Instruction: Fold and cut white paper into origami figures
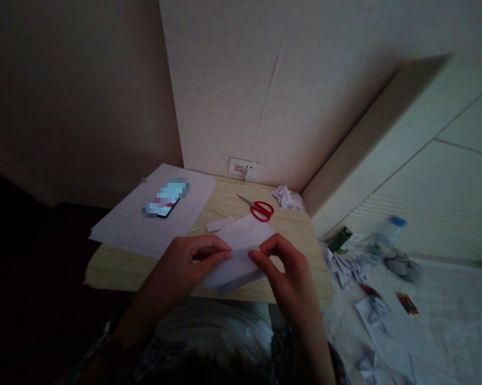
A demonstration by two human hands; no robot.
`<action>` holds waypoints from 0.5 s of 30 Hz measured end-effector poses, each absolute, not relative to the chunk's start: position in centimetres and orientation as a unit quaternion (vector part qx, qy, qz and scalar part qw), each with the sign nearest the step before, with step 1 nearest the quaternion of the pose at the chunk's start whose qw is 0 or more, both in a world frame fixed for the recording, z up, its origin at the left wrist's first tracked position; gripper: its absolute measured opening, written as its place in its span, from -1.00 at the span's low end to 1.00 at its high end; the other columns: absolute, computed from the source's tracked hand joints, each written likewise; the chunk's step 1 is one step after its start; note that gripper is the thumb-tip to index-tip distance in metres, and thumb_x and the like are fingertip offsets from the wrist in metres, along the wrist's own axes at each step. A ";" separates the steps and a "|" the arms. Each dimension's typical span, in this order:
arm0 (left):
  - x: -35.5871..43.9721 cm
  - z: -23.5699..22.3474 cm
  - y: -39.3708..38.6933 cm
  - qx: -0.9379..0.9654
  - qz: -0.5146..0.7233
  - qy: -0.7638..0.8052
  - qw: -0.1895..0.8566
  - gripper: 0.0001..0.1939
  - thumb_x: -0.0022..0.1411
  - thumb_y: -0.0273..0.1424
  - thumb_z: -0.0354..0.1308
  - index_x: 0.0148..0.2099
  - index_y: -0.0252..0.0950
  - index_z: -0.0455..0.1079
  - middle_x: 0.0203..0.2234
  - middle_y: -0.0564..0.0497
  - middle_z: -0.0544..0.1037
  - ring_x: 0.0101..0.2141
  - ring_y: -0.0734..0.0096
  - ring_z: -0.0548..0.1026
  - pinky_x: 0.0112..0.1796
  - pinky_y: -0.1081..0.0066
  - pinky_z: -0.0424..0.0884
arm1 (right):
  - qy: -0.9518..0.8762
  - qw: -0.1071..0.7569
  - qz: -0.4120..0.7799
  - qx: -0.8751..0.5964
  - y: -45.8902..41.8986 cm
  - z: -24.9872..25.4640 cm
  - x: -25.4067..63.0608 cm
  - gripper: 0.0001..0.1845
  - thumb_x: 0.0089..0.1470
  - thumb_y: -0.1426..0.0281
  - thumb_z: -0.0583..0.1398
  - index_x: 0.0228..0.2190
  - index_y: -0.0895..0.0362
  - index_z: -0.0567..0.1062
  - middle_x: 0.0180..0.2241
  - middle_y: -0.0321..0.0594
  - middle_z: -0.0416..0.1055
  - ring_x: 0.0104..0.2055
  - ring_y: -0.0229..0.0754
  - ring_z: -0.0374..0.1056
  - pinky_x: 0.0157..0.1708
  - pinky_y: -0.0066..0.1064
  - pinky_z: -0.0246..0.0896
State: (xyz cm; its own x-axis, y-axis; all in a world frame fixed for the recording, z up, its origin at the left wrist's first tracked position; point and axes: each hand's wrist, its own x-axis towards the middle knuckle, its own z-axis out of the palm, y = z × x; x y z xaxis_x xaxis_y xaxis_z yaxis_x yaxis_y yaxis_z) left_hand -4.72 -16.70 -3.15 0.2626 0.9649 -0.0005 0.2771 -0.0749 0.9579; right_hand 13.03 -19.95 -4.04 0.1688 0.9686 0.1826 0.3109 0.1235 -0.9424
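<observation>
A white sheet of paper [241, 262] is held up over the near part of the small wooden table, its lower part hanging toward me. My left hand [192, 256] pinches it at the left between thumb and fingers. On the right side, my right hand [283, 262] pinches the same sheet. Just beyond lie a small paper strip [220, 224] and red-handled scissors [261, 210], their blades pointing to the far left. Whether the sheet is creased between my fingers is hard to make out in the dim light.
A phone [166, 199] with a lit screen rests on a stack of white paper [132, 227] on the table [120, 270]. Folded paper [287, 199] sits near the wall socket [244, 168]. At right, a bed holds a blue-capped bottle [395, 229] and several folded papers [347, 267].
</observation>
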 end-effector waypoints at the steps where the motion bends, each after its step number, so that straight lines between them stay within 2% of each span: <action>1: -4.7 -3.0 -16.8 0.642 0.366 0.495 0.456 -0.83 0.05 -0.32 0.24 -0.56 -0.18 0.55 -0.64 0.08 0.58 -0.56 0.32 0.46 -0.49 0.47 0.31 | -0.553 0.504 0.338 -0.571 -19.9 -4.1 12.9 -0.81 -0.05 0.33 0.29 -0.59 0.08 0.41 -0.58 -0.36 0.39 -0.46 -0.22 0.30 -0.42 -0.43 0.19; 5: -4.7 -2.8 -17.2 0.660 0.379 0.522 0.386 -0.81 0.09 -0.35 0.20 -0.54 -0.18 0.51 -0.63 0.11 0.57 -0.55 0.33 0.47 -0.47 0.47 0.28 | -0.551 0.466 0.431 -0.541 -19.8 -4.5 12.7 -0.87 -0.07 0.30 0.30 -0.49 0.10 0.52 -0.52 -0.32 0.49 -0.43 -0.19 0.36 -0.36 -0.40 0.24; 9: -4.6 -3.0 -17.5 0.682 0.386 0.524 0.335 -0.81 0.13 -0.33 0.18 -0.52 -0.16 0.49 -0.59 0.13 0.60 -0.51 0.31 0.50 -0.41 0.46 0.30 | -0.545 0.440 0.420 -0.577 -19.6 -4.3 13.0 -0.73 -0.06 0.27 0.28 -0.67 0.10 0.42 -0.66 -0.39 0.30 -0.54 -0.26 0.20 -0.48 -0.44 0.08; 11: -4.5 -3.2 -17.5 0.695 0.389 0.519 0.311 -0.81 0.15 -0.32 0.17 -0.50 -0.15 0.48 -0.59 0.14 0.60 -0.53 0.32 0.49 -0.41 0.46 0.30 | -0.544 0.441 0.403 -0.590 -19.4 -4.1 13.2 -0.70 -0.08 0.27 0.29 -0.70 0.10 0.39 -0.69 -0.41 0.24 -0.55 -0.27 0.16 -0.50 -0.44 0.03; 15: -4.3 -3.2 -17.6 0.709 0.388 0.527 0.261 -0.80 0.21 -0.34 0.12 -0.46 -0.18 0.46 -0.58 0.14 0.58 -0.53 0.37 0.50 -0.41 0.48 0.29 | -0.553 0.449 0.421 -0.561 -18.9 -4.1 13.1 -0.78 -0.09 0.28 0.31 -0.64 0.10 0.48 -0.62 -0.38 0.39 -0.51 -0.24 0.25 -0.43 -0.42 0.13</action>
State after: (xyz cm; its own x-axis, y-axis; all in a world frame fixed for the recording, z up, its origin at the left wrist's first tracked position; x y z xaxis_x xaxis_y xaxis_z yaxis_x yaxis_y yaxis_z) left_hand -4.29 -17.57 -3.23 0.1423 0.9506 0.2759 0.5456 -0.3079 0.7794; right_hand 13.11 -18.94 -4.13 0.0325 0.9992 0.0245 0.2425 0.0159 -0.9700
